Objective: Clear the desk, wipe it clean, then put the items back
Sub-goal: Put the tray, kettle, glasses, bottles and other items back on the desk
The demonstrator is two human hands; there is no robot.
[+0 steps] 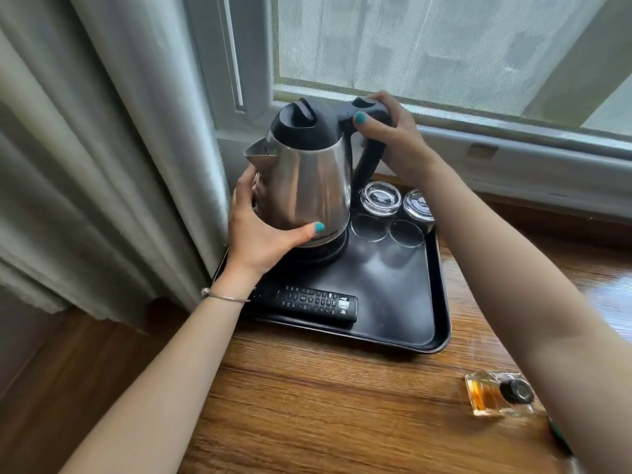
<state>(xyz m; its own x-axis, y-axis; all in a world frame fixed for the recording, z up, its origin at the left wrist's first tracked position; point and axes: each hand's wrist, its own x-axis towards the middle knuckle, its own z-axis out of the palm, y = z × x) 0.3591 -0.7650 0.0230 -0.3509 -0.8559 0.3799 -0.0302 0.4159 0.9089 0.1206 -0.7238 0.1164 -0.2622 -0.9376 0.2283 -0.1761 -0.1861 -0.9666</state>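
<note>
While kettle sits on base: kettle upright, tilted slightly, tray's 11 o'clock corner.
Right hand: grips handle, 3 o'clock side.
Left hand: cups body, 8 o'clock.
Axis: vertical; both hands touching.

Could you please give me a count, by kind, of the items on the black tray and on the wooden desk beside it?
Kettle on the tray, held by the left hand and right hand: 1
Upturned glasses: 2
Remote control: 1
Small amber bottle on the desk: 1
Total: 5
</note>
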